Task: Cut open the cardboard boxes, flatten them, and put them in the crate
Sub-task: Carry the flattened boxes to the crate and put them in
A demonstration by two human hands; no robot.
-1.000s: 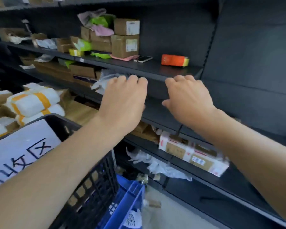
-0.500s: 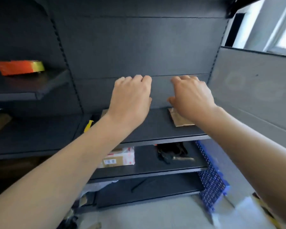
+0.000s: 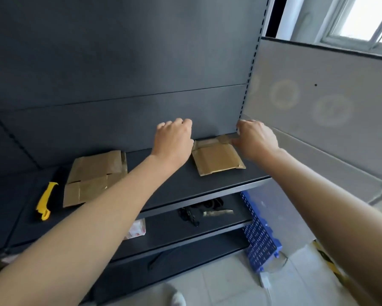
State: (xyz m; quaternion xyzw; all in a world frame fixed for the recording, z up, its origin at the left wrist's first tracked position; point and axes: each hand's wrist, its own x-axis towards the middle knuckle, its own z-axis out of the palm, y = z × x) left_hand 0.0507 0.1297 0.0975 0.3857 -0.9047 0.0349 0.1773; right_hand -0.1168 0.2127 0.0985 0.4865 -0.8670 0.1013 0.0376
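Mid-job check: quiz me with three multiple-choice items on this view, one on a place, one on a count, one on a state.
1. Where is the cutter?
A. on the floor
B. on the shelf, left of the left cardboard
C. in a hand

2. How many cardboard pieces lie on that shelf?
A. one
B. four
C. two

3. How is the right cardboard?
A. flattened
B. a sealed upright box
C. rolled up

Key:
1 B, the yellow cutter lies beside the left cardboard.
2 C, one piece lies left and one right.
3 A, it lies flat on the shelf.
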